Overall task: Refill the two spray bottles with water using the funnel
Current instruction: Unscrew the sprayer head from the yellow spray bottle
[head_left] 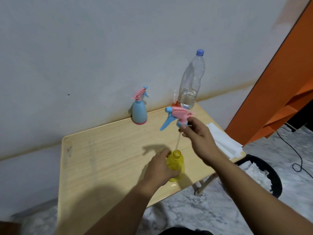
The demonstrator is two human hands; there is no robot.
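A yellow spray bottle (176,162) stands uncapped on the wooden table (105,150), gripped around its body by my left hand (160,168). My right hand (198,138) holds its pink and blue spray head (177,116) lifted above the bottle; the thin dip tube (177,141) still reaches down to the open neck. A blue spray bottle (139,111) with its head on stands at the back by the wall. A clear water bottle (191,83) with a blue cap holds a little water. A red piece (175,104), perhaps the funnel, shows behind the spray head.
A stack of white paper (223,141) lies on the table's right edge. A black bin (264,175) with white crumpled paper sits on the marble floor to the right. An orange cabinet (279,73) and a black cable (294,150) are further right.
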